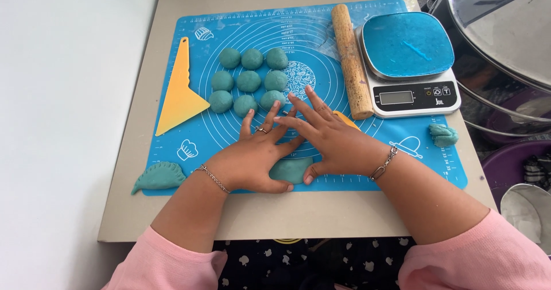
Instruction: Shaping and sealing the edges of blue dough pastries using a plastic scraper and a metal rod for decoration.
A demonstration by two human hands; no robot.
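Left edge of the blue silicone mat (172, 184): a crimped teal dough crescent (159, 176) and a yellow plastic scraper (179, 89). Centre: nine smooth dough balls (248, 82). Near front edge: left hand (252, 158) and right hand (330, 135), fingers spread flat and overlapping, press a dough lump (291, 169), long axis left-right. Right: wooden rolling pin (351, 60), kitchen scale (410, 66).

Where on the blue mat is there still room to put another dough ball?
Bare mat lies between the dough balls and the rolling pin, and at the right, between the scale and the mat's front edge. The middle is crowded: balls, left hand, right hand.
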